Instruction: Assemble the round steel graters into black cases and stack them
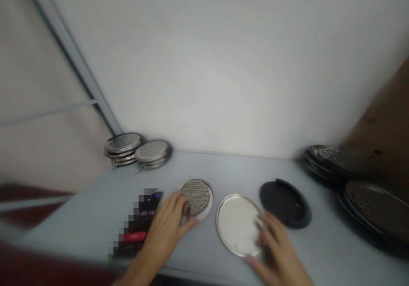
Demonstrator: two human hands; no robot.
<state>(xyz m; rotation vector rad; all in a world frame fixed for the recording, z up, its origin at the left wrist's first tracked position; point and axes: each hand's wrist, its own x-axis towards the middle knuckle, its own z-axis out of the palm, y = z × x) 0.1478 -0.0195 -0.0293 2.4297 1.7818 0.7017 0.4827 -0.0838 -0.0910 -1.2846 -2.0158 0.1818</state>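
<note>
The perforated metal disc (197,195) is gripped at its rim by the curled fingers of the left hand (164,230), at the hand's 2 o'clock. The plain metal disc (236,224) is touched at its rim by the spread right hand (276,252), at the hand's 10 o'clock; a grip cannot be confirmed. A black lid (284,203) is placed at the right hand's 12 o'clock.

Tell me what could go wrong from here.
The left hand on the perforated round steel disc works right beside the black smartphone, so a slip could knock it. The right hand at the rim of the plain round silver tray might push it into the round black lid.
</note>
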